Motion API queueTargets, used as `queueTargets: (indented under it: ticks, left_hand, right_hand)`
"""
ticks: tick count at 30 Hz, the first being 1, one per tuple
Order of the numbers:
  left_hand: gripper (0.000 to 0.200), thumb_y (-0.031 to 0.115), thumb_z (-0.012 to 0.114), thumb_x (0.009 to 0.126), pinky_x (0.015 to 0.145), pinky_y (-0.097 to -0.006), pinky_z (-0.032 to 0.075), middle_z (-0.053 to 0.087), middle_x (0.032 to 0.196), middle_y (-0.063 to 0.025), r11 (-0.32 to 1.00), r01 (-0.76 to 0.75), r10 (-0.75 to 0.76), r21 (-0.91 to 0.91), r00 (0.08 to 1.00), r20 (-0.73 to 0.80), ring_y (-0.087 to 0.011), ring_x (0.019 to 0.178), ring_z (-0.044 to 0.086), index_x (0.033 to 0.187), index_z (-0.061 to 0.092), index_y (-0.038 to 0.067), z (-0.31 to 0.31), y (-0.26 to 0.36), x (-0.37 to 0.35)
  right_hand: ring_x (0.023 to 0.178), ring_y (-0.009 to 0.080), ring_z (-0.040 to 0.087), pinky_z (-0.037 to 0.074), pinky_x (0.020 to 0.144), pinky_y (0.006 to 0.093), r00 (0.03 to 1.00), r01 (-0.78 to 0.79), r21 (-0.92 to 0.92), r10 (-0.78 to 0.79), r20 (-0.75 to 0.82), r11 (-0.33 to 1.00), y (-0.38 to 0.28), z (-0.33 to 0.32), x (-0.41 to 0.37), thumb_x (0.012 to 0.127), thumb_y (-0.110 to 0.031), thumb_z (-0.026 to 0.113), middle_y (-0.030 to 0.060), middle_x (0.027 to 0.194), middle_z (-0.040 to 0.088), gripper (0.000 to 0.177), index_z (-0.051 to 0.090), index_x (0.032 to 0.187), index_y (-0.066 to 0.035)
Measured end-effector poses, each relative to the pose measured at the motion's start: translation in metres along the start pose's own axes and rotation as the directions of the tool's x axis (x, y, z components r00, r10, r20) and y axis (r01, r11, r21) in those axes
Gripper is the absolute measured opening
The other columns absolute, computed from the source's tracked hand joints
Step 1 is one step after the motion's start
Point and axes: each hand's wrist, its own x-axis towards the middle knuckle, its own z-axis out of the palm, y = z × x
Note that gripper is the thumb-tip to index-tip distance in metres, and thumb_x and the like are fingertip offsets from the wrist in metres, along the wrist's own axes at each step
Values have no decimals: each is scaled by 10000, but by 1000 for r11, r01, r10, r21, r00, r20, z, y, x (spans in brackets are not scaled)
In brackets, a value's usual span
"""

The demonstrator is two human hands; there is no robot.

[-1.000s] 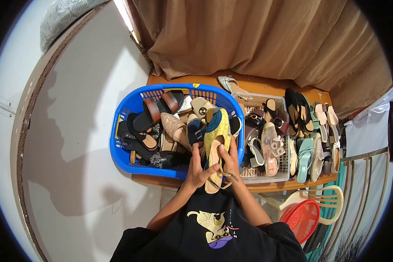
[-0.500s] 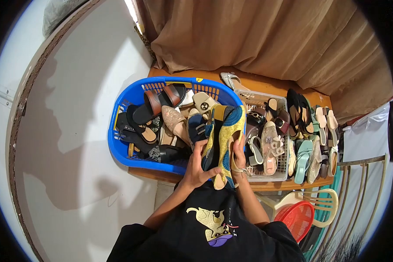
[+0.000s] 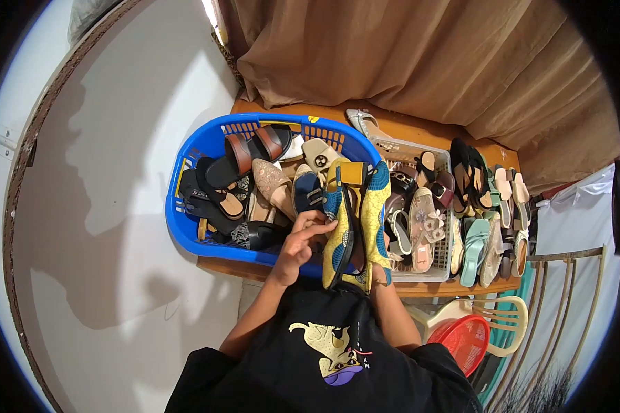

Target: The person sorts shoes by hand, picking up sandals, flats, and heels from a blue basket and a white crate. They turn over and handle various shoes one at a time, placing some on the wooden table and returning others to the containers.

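A pair of yellow block-heeled shoes point(image 3: 340, 248) with blue patterned patches hangs in front of my chest, over the near rim of the blue basket point(image 3: 186, 237). My right hand point(image 3: 381, 277) holds the pair from the right; most of its fingers are hidden behind the shoes. On the left side, my left hand point(image 3: 298, 246) has its fingers stretched out, their tips against the side of the nearer shoe. Inside the basket lie brown-strapped black slides point(image 3: 240, 158), a beige embellished shoe point(image 3: 271, 182) and several other shoes.
A clear plastic basket point(image 3: 430, 277) of shoes stands right of the blue one on a wooden table point(image 3: 506, 153). Several sandals, including a mint-green pair point(image 3: 475, 251), line its right end. Below are a cream chair point(image 3: 513, 323) and a red basket point(image 3: 465, 344). Brown curtain point(image 3: 393, 62) hangs behind.
My left hand has loosened from its grip on the shoes and shifted slightly left, fingers now resting on the side. The shoes have turned, showing the nearer one's dark sole edge.
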Motion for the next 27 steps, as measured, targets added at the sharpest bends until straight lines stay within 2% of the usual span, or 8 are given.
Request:
queueTargets:
  ticks: [4,12,15,20,22,23,24,27]
  left_hand:
    - [884,691,573,926,1139,-381,337,374,1515,-177,991,24,-29,-128,999,-42,-282,1367,446,1284,654,-113,-3,1,4]
    - [530,443,677,895,1198,-408,258,426,1539,-216,1000,-16,16,24,999,-30,-306,1397,457,1085,782,-41,-1,11,6]
    - [297,244,705,891,1160,-381,310,447,1513,-189,999,-15,14,-30,999,-46,-273,1386,466,950,798,-32,-4,9,2]
    - [243,187,715,880,1111,-328,357,489,1475,-183,998,26,-30,-49,996,-83,-226,1292,524,751,739,-17,-17,4,-1]
    - [239,191,722,897,1070,-301,387,507,1454,-162,976,192,-204,-108,972,-118,-206,1264,537,771,699,-11,-29,-1,-3]
    - [290,186,738,908,1057,-317,414,494,1457,-156,954,152,-191,-260,973,-133,-219,1269,534,1110,631,7,-35,-17,-5]
    - [290,186,738,908,1057,-317,414,494,1457,-156,955,161,-197,-251,972,-126,-219,1269,534,1110,631,7,-28,-12,-1]
    - [1016,135,816,848,1141,-418,388,408,1510,-195,944,171,-239,-283,944,-227,-279,1323,505,1579,112,163,-10,5,12]
  right_hand:
    - [1405,258,496,377,1188,390,998,-64,17,64,25,998,-2,3,4,1070,-221,514,144,1561,468,610,297,1618,-64]
    - [1402,263,502,384,1185,390,981,-187,47,184,57,981,-2,12,5,1062,-208,525,146,1552,483,606,315,1612,-65]
    - [1401,265,504,386,1184,390,970,-236,60,232,70,970,-1,18,6,1058,-203,529,147,1549,488,604,321,1609,-65]
    - [1399,269,507,390,1182,390,951,-304,86,297,86,949,-5,32,2,1053,-195,535,149,1543,497,602,332,1605,-66]
    - [1324,245,563,432,1129,367,966,-237,-58,229,-118,970,-3,40,1,1067,-219,534,132,1463,568,536,407,1555,-38]
    - [1278,226,581,448,1095,355,987,-148,-394,112,-112,907,-4,45,7,1071,-230,543,123,1434,581,526,418,1540,-27]
    - [1232,207,598,464,1061,342,997,-48,-680,-1,-72,731,-5,50,12,1075,-241,551,114,1406,594,517,429,1524,-16]
    - [1180,181,587,461,1015,319,992,-41,-680,-49,-113,732,-6,102,11,1042,-242,630,110,1323,628,505,479,1460,-3]
